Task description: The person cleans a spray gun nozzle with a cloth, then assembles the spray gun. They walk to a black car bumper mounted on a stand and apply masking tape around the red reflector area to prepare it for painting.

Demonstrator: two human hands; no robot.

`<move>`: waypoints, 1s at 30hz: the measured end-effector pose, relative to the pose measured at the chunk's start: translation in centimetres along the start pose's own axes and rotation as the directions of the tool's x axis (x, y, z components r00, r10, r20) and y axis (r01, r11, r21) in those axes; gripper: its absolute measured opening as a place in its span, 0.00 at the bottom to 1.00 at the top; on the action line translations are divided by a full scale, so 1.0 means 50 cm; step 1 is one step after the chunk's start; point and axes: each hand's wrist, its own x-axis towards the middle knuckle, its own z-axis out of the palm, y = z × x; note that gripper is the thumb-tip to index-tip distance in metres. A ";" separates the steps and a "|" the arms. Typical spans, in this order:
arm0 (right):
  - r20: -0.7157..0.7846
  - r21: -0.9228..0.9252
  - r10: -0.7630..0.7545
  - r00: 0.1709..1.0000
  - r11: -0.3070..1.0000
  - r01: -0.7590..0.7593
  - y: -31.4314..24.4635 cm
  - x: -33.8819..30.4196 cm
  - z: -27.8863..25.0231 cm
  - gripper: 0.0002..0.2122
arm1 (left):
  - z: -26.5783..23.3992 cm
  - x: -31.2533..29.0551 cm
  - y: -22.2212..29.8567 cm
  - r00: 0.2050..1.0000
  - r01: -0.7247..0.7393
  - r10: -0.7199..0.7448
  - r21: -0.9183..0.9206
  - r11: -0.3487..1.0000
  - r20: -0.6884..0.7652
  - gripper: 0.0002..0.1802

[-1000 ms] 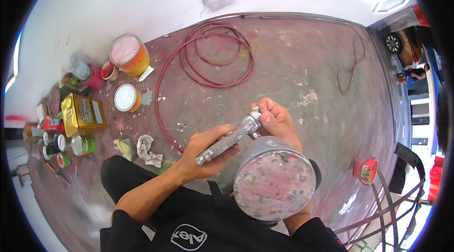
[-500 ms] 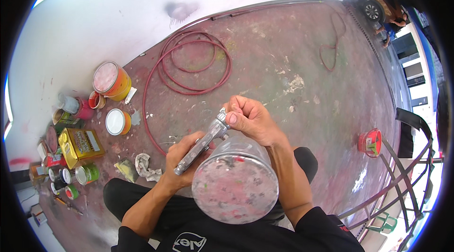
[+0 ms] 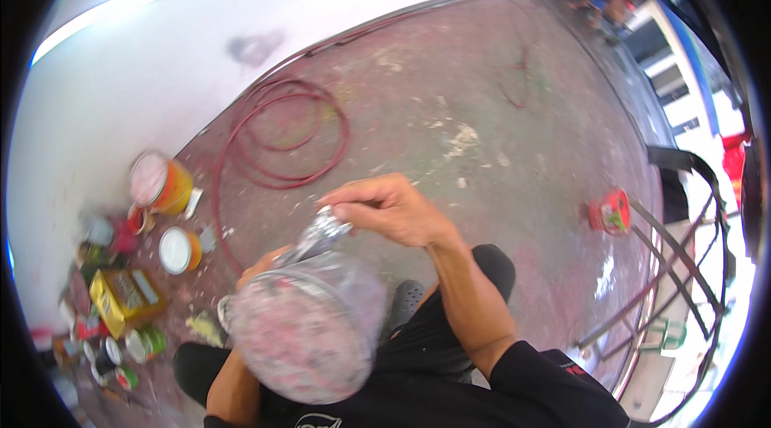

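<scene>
A silver paint spray gun (image 3: 316,238) with a large paint-spattered cup (image 3: 301,340) is in front of my body. My left hand (image 3: 268,264) is closed round the gun's handle, mostly hidden behind the cup. The fingers and thumb of my right hand (image 3: 392,207) pinch the front end of the gun, at its nozzle. The cup tilts toward me, its round lid smeared with pink and grey paint. Motion blurs the gun and the cup.
On the left, paint tins (image 3: 178,250), a large orange-yellow bucket (image 3: 170,187) and a golden can (image 3: 128,299) stand by the wall. A coiled red hose (image 3: 347,135) lies ahead. At right are a red bucket (image 3: 610,211) and a dark metal frame (image 3: 679,243).
The spray gun and its cup have moved left and tilted, with both hands on them. My right hand still pinches the front end. The whole view has shifted.
</scene>
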 end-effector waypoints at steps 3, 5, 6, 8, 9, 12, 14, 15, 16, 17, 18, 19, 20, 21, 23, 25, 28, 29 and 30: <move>0.076 -0.125 -0.174 0.982 0.975 0.182 0.001 0.012 -0.009 0.10 | -0.003 0.000 -0.012 1.000 0.009 -0.008 0.061 0.998 -0.027 0.24; 0.083 -0.149 -0.255 0.963 0.953 0.265 -0.001 0.003 -0.011 0.09 | 0.008 0.005 -0.019 1.000 0.013 -0.012 0.083 0.996 -0.022 0.24; 0.069 -0.196 -0.282 0.957 0.937 0.291 -0.005 -0.004 -0.015 0.09 | 0.018 0.009 -0.022 1.000 0.012 -0.011 0.087 0.996 -0.017 0.25; 0.068 -0.267 -0.338 0.939 0.900 0.344 -0.004 -0.008 -0.011 0.10 | 0.019 0.008 -0.024 1.000 0.009 -0.007 0.112 0.994 -0.017 0.25; 0.061 -0.266 -0.355 0.933 0.895 0.358 -0.004 -0.007 -0.015 0.09 | 0.021 0.008 -0.024 1.000 0.006 -0.003 0.121 0.993 -0.023 0.25; -0.023 -0.299 -0.395 0.918 0.879 0.371 0.012 -0.013 -0.022 0.08 | 0.026 0.005 -0.032 1.000 0.005 -0.001 0.135 0.991 -0.031 0.26; -0.107 -0.339 -0.434 0.895 0.862 0.378 0.036 0.011 -0.021 0.07 | 0.017 0.000 -0.029 0.998 -0.006 0.015 0.153 0.988 -0.055 0.26; -0.269 -0.255 -0.354 0.896 0.923 0.288 0.041 0.034 -0.013 0.07 | 0.004 -0.007 -0.021 0.996 -0.004 0.020 0.186 0.983 -0.084 0.26; -0.428 -0.164 -0.236 0.873 0.969 0.182 0.030 0.038 -0.018 0.07 | 0.005 -0.011 -0.021 0.995 -0.012 0.031 0.192 0.981 -0.093 0.26; -0.603 -0.185 -0.277 0.748 0.961 0.206 0.008 0.028 -0.032 0.07 | 0.013 -0.013 -0.020 0.994 -0.029 0.047 0.186 0.982 -0.097 0.27; -0.745 -0.199 -0.354 0.566 0.927 0.317 0.006 0.026 -0.055 0.07 | 0.031 -0.011 -0.016 0.994 -0.044 0.061 0.178 0.983 -0.091 0.27; -0.808 -0.079 -0.342 0.479 0.869 0.488 0.014 0.015 -0.090 0.08 | 0.045 -0.010 -0.013 0.993 -0.053 0.070 0.176 0.983 -0.092 0.27; -0.857 0.012 -0.329 0.396 0.757 0.653 0.024 0.011 -0.121 0.10 | 0.064 -0.009 -0.012 0.992 -0.057 0.076 0.174 0.983 -0.104 0.27; -0.909 0.075 -0.222 0.351 0.744 0.665 0.008 0.001 -0.125 0.10 | 0.075 -0.015 -0.014 0.990 -0.048 0.070 0.175 0.983 -0.120 0.27; -0.931 0.091 -0.168 0.324 0.753 0.652 -0.013 -0.006 -0.103 0.10 | 0.081 -0.034 -0.031 0.987 -0.045 0.076 0.208 0.977 -0.143 0.27; -0.924 0.090 -0.174 0.339 0.765 0.638 -0.018 -0.006 -0.084 0.10 | 0.079 -0.046 -0.037 0.986 -0.065 0.096 0.217 0.974 -0.136 0.28; -0.924 0.078 -0.181 0.338 0.773 0.629 -0.022 -0.007 -0.080 0.11 | 0.080 -0.046 -0.034 0.985 -0.096 0.127 0.238 0.966 -0.117 0.28; -0.925 0.074 -0.183 0.333 0.773 0.631 -0.023 -0.008 -0.081 0.11 | 0.083 -0.042 -0.032 0.981 -0.117 0.150 0.248 0.962 -0.120 0.27; -0.923 0.083 -0.179 0.340 0.772 0.630 -0.022 -0.008 -0.082 0.11 | 0.085 -0.039 -0.031 0.977 -0.138 0.174 0.258 0.956 -0.122 0.27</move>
